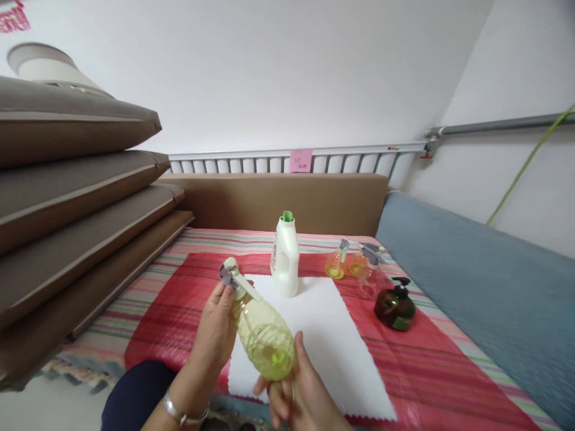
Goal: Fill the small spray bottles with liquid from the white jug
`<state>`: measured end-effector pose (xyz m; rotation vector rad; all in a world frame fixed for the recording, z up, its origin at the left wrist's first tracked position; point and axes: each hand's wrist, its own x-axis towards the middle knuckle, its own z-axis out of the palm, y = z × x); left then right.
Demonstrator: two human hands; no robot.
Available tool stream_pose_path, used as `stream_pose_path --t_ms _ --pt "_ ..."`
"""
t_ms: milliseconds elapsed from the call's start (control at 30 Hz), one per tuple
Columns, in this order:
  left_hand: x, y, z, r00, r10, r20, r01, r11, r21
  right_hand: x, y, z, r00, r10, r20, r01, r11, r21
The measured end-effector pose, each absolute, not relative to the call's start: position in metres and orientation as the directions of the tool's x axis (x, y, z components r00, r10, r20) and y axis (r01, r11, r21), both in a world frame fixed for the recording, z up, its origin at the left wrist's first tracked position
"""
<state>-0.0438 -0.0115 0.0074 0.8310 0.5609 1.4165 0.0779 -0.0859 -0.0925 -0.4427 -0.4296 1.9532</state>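
Note:
I hold a pale yellow-green spray bottle (263,335) tilted over a white cloth (314,335). My left hand (215,332) is closed around the bottle's neck, just below its cream and grey trigger head (233,278). My right hand (296,389) grips the bottle's rounded base from below. A white jug with a green spout (285,257) stands upright at the far edge of the cloth.
Two small orange spray bottles (345,263), a clear one (371,278) and a dark pump bottle (395,306) sit on the red striped mat (404,359) to the right. Brown cushions (67,197) are stacked at the left. A blue-grey cover (485,287) lies at the right.

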Motion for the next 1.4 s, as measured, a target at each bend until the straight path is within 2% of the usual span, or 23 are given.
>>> stream_pose_path --t_ms 133,200,267,367,433,500,600,700,733,800,900,933,1033,1133,1267,1400 --pt "-0.044 -0.013 0.004 0.114 0.983 0.143 -0.645 -0.036 0.763 0.075 -0.086 -0.086 -0.188 0.977 -0.098 -0.865 -0.212 -0.455" --pt "-0.044 -0.014 0.002 0.113 0.982 0.150 -0.651 -0.041 0.758 0.076 -0.085 -0.087 -0.177 0.981 -0.082 -0.861 -0.195 -0.470" --pt "-0.044 -0.016 0.001 0.120 0.981 0.153 -0.634 -0.043 0.772 0.078 -0.083 -0.092 -0.326 0.937 -0.123 -0.810 -0.344 -0.476" --pt "-0.044 -0.018 -0.001 0.137 0.978 0.158 -0.598 -0.045 0.800 0.079 -0.077 -0.099 -0.568 0.797 -0.204 -0.666 -0.592 -0.454" --pt "-0.045 -0.019 -0.003 0.147 0.976 0.159 -0.595 -0.041 0.803 0.077 -0.074 -0.100 -0.576 0.787 -0.221 -0.659 -0.607 -0.444" --pt "-0.045 -0.018 -0.005 0.148 0.976 0.162 -0.605 -0.041 0.795 0.072 -0.074 -0.097 -0.480 0.854 -0.202 -0.733 -0.517 -0.442" --pt "-0.045 -0.017 -0.009 0.106 0.980 0.166 -0.634 -0.062 0.771 0.066 -0.080 -0.091 -0.262 0.956 -0.134 -0.837 -0.294 -0.462" --pt "-0.045 -0.016 -0.009 0.064 0.986 0.153 -0.672 -0.071 0.737 0.067 -0.086 -0.091 -0.101 0.993 -0.065 -0.845 -0.120 -0.521" --pt "-0.045 -0.015 -0.008 0.068 0.986 0.149 -0.679 -0.064 0.731 0.069 -0.086 -0.094 -0.092 0.994 -0.054 -0.836 -0.106 -0.538" --pt "-0.046 -0.015 -0.007 0.088 0.986 0.145 -0.680 -0.047 0.732 0.073 -0.084 -0.100 -0.189 0.980 -0.067 -0.802 -0.193 -0.566" --pt "-0.047 -0.016 -0.006 0.060 0.988 0.141 -0.663 -0.066 0.745 0.076 -0.079 -0.106 -0.427 0.894 -0.136 -0.700 -0.422 -0.577" --pt "-0.048 -0.017 -0.006 0.035 0.990 0.139 -0.658 -0.082 0.748 0.075 -0.077 -0.107 -0.442 0.884 -0.151 -0.695 -0.444 -0.566" --pt "-0.048 -0.017 -0.007 -0.001 0.993 0.121 -0.647 -0.093 0.757 0.072 -0.075 -0.103 -0.284 0.950 -0.127 -0.785 -0.307 -0.539" --pt "-0.047 -0.017 -0.011 0.002 0.995 0.099 -0.621 -0.076 0.780 0.072 -0.076 -0.102 -0.154 0.982 -0.108 -0.804 -0.189 -0.564" --pt "-0.048 -0.015 -0.021 -0.022 0.999 0.043 -0.507 -0.049 0.861 0.076 -0.074 -0.115 -0.229 0.958 -0.171 -0.771 -0.286 -0.569" --pt "-0.051 -0.006 -0.029 -0.029 0.999 0.017 -0.325 -0.026 0.945 0.077 -0.063 -0.146 -0.282 0.947 -0.156 -0.764 -0.320 -0.560"
